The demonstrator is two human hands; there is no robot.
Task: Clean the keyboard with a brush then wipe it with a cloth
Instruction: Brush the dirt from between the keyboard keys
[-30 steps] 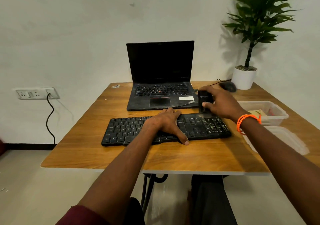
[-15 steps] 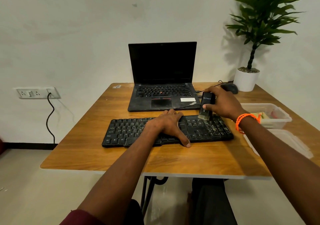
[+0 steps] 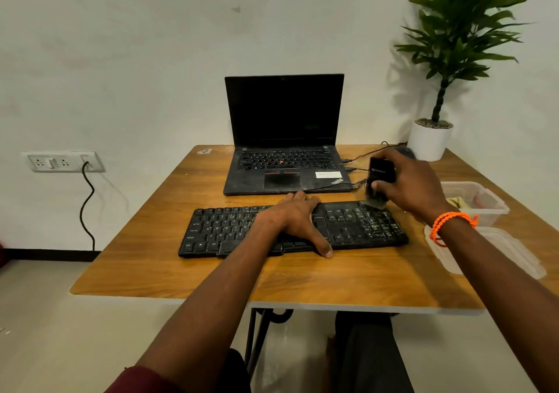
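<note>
**Brush at keyboard's far right edge**

Your right hand (image 3: 408,185) grips the black brush (image 3: 379,180), fingers curled round it, bristles touching the keyboard (image 3: 236,229) by the numpad's back edge. Your left hand (image 3: 295,217) lies flat on the keys mid-board, fingers relaxed, holding nothing. Keyboard sits on the table (image 3: 157,259) in front of the laptop (image 3: 284,138).

Black keyboard (image 3: 357,226), black brush (image 3: 379,180), orange bracelet (image 3: 450,221).

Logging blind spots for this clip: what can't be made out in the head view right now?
- Keys under the left hand: it hides the middle of the keyboard.
- Brush bristles: blurred at the keyboard's far right edge, so contact is unclear.
- Mouse: mostly hidden behind the right hand.
- Clear container contents: too blurred to identify.
- Plant top: cut off by the frame edge.
</note>
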